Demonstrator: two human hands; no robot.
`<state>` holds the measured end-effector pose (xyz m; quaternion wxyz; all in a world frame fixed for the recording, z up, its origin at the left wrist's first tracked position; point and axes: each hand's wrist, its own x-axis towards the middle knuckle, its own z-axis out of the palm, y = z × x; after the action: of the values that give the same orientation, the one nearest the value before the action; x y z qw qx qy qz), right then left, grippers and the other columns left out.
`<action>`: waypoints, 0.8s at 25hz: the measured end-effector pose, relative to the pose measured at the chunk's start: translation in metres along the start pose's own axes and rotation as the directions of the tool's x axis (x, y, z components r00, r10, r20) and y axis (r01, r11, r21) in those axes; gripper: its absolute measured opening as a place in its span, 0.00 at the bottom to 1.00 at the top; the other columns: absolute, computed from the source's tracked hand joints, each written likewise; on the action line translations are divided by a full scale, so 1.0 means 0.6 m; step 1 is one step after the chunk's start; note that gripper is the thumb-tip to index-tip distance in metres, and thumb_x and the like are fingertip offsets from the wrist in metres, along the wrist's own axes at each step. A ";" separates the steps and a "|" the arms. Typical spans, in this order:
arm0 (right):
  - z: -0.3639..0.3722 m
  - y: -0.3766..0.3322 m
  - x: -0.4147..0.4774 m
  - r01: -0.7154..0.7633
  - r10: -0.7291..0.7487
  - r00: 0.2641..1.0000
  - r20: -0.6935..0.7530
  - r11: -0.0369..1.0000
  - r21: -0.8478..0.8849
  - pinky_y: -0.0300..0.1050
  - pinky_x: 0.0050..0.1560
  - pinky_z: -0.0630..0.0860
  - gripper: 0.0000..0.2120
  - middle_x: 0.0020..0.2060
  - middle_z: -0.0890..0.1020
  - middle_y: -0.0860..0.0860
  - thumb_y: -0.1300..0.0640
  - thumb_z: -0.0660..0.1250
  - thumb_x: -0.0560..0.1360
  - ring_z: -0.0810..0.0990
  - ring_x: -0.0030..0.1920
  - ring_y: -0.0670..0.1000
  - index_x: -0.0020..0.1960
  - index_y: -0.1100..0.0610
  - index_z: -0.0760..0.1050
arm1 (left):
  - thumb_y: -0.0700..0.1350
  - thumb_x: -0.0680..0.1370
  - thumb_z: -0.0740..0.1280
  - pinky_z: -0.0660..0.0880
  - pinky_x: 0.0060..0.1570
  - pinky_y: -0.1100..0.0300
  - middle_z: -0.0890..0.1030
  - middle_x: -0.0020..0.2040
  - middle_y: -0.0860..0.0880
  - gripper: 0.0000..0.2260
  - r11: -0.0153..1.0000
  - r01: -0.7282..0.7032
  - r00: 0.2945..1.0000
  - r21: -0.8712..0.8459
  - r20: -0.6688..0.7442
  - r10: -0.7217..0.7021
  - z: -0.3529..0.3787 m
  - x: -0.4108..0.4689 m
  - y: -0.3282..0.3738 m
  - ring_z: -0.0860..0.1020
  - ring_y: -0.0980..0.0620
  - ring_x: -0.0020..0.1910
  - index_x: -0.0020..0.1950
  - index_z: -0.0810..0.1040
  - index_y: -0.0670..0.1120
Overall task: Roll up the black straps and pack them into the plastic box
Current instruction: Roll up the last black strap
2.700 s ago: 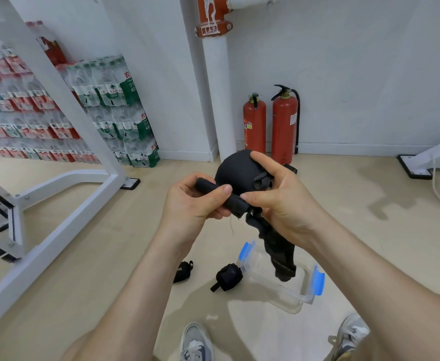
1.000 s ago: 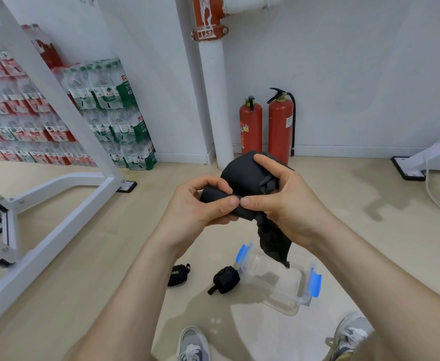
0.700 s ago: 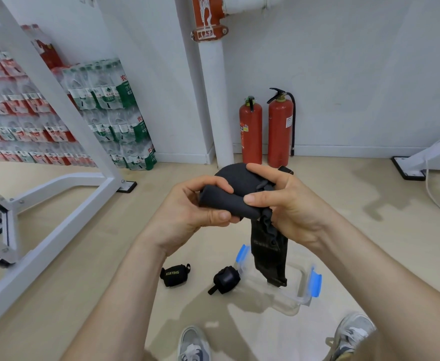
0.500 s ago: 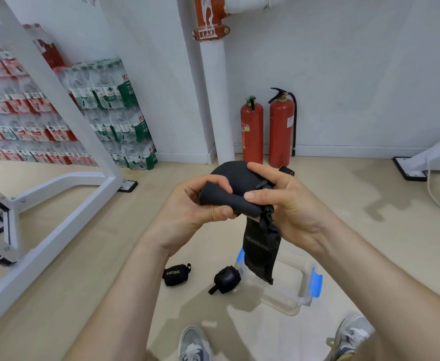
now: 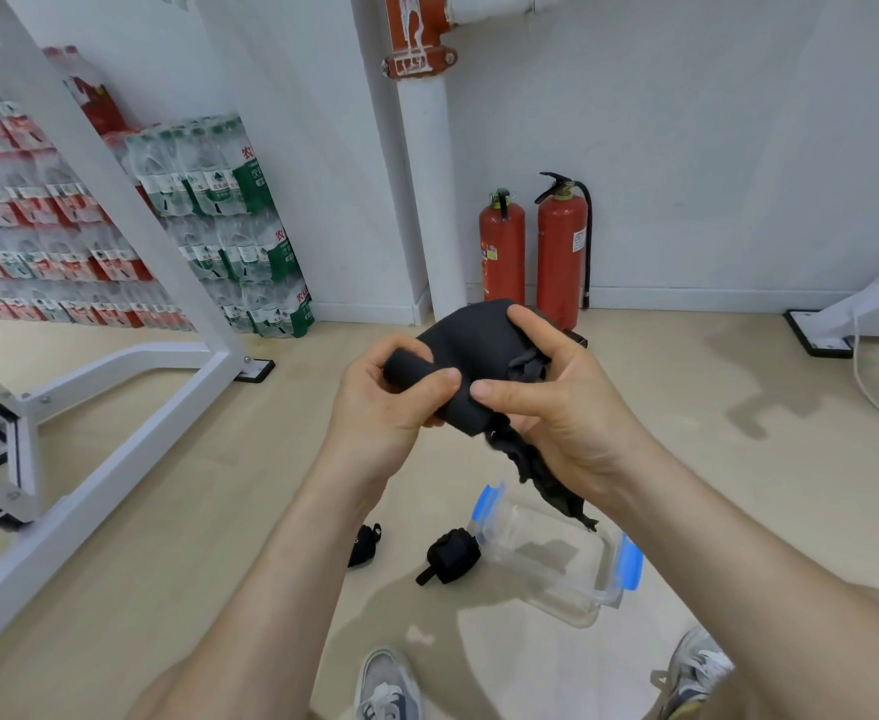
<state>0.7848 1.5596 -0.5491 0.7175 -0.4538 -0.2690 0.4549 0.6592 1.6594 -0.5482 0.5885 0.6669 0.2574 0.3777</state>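
Note:
I hold a black strap [image 5: 471, 343] in front of me with both hands. My left hand [image 5: 382, 407] grips its rolled end between thumb and fingers. My right hand [image 5: 556, 402] grips the bunched part, and a loose tail [image 5: 551, 483] hangs below it. On the floor beneath stands a clear plastic box [image 5: 595, 589] with blue clips, its lid off. One rolled black strap [image 5: 450, 556] lies just left of the box. Another rolled strap [image 5: 364, 545] farther left is partly hidden by my left forearm.
Two red fire extinguishers [image 5: 530, 246] stand at the wall beside a white pipe [image 5: 419, 189]. Packs of bottled water [image 5: 219, 220] are stacked at the left wall. A white metal frame [image 5: 115, 356] crosses the left. My shoes [image 5: 388, 688] show at the bottom.
The hanging tail has grown shorter and swung right as the roll thickened in my hands. Both hands stay on the strap. My left forearm now covers part of the far rolled strap.

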 end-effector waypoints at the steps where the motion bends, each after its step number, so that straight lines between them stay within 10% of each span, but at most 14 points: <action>1: 0.001 0.003 0.001 0.001 -0.001 1.000 -0.003 1.000 0.015 0.56 0.50 0.82 0.45 0.62 0.78 0.56 0.75 0.72 0.67 0.86 0.50 0.54 0.78 0.53 0.60 | 0.41 0.68 0.71 0.72 0.30 0.61 0.75 0.31 0.54 0.08 1.000 -0.007 1.000 -0.006 -0.012 0.007 0.001 0.000 0.001 0.74 0.53 0.30 0.35 0.75 0.53; 11: -0.011 -0.005 0.009 -0.048 0.047 0.999 -0.022 0.998 -0.039 0.50 0.45 0.82 0.35 0.62 0.79 0.58 0.77 0.68 0.70 0.85 0.48 0.51 0.73 0.56 0.68 | 0.39 0.60 0.80 0.77 0.35 0.61 0.83 0.38 0.46 0.16 0.993 0.113 0.927 -0.026 0.362 -0.096 -0.040 0.001 0.008 0.81 0.49 0.33 0.43 0.84 0.54; 20: -0.007 -0.002 0.007 -0.041 0.041 0.999 0.025 0.999 -0.011 0.58 0.42 0.83 0.34 0.61 0.78 0.60 0.78 0.64 0.72 0.85 0.45 0.58 0.74 0.55 0.67 | 0.49 0.64 0.76 0.76 0.43 0.61 0.79 0.39 0.49 0.09 0.998 0.051 0.943 -0.024 0.331 -0.040 -0.032 0.001 0.001 0.79 0.48 0.40 0.42 0.81 0.53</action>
<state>0.7904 1.5612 -0.5500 0.7023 -0.4571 -0.2710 0.4738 0.6442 1.6713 -0.5472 0.6424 0.7052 0.1642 0.2509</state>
